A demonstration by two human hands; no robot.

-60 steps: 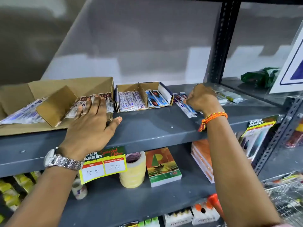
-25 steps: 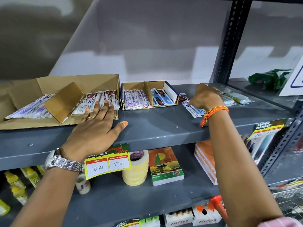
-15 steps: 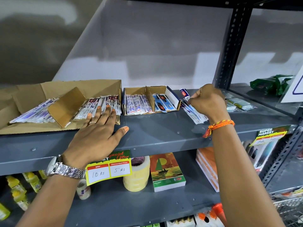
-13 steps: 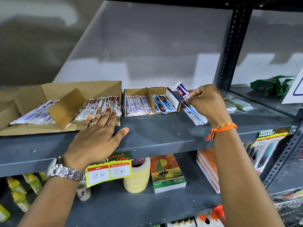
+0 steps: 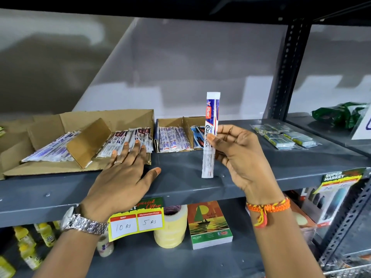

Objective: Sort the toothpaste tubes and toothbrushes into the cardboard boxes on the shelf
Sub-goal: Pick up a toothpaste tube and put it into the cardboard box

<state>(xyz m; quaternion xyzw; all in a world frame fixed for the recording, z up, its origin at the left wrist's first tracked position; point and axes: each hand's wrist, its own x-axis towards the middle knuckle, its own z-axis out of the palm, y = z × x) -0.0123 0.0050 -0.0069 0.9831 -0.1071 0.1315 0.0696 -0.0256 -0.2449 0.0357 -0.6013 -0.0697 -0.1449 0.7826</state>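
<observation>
A long, thin packet, white with red and blue print, is held upright by the right hand, pinched between thumb and fingertips above the front of the grey shelf, just in front of the small cardboard box. That box is split by a divider, with white packets laid in its left half and blue ones in its right. The left hand is laid flat and open, grasping nothing, its fingertips resting on the packets in the right part of the large cardboard box; more packets are seen in that box's left part, past a raised flap. Clear wrapped packs are left loose on the shelf well to the right. A yellow price tag is fixed below the shelf edge
</observation>
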